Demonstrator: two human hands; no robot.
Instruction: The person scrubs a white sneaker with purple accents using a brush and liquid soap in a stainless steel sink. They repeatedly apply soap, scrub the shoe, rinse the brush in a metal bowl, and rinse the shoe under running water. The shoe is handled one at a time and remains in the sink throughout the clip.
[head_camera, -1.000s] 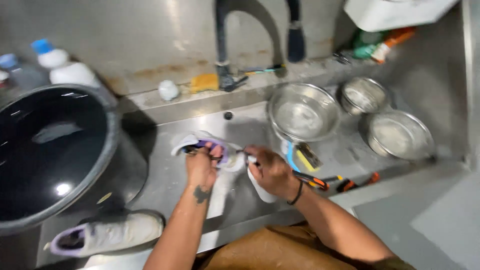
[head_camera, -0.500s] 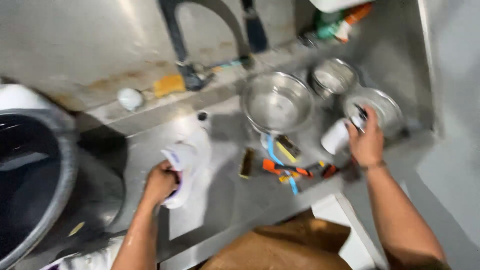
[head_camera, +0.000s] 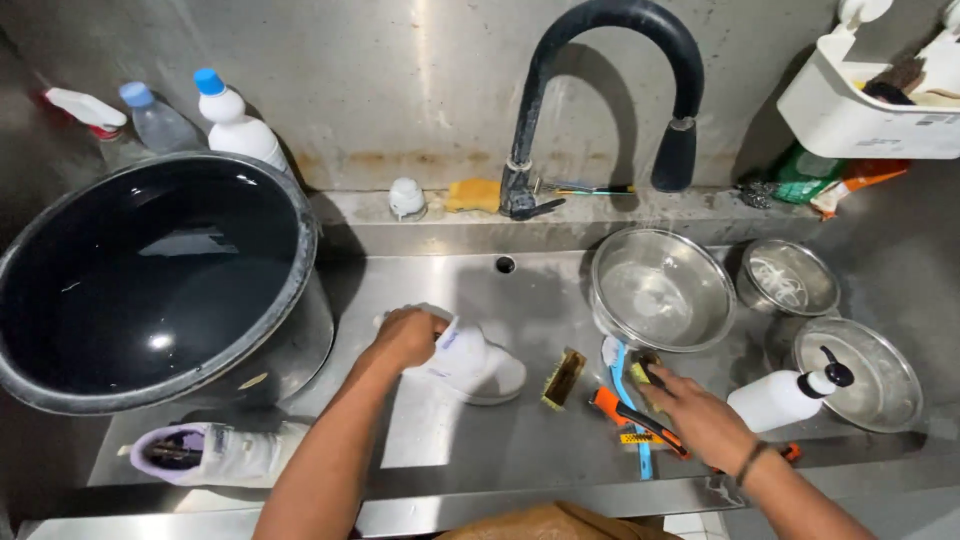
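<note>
My left hand (head_camera: 405, 338) grips the heel end of a white sneaker (head_camera: 478, 368) lying on its side on the steel sink floor (head_camera: 470, 450). My right hand (head_camera: 700, 418) reaches over a pile of orange, blue and yellow brushes (head_camera: 628, 405), fingertips resting on them, fingers spread. A white pump bottle (head_camera: 775, 400) lies just right of that hand, against a shallow steel bowl (head_camera: 860, 375). A small wooden scrub brush (head_camera: 563, 378) sits between the sneaker and the pile.
A large black basin of water (head_camera: 150, 270) fills the left side. A second white sneaker (head_camera: 220, 455) lies at the near left. Two steel bowls (head_camera: 660, 290) (head_camera: 790, 278) sit under the black faucet (head_camera: 600, 60). Bottles (head_camera: 235, 125) and a white caddy (head_camera: 860, 110) stand at the back.
My right hand has let go of the white pump bottle beside the right bowl and moved left onto the brushes. My left hand stays on the sneaker.
</note>
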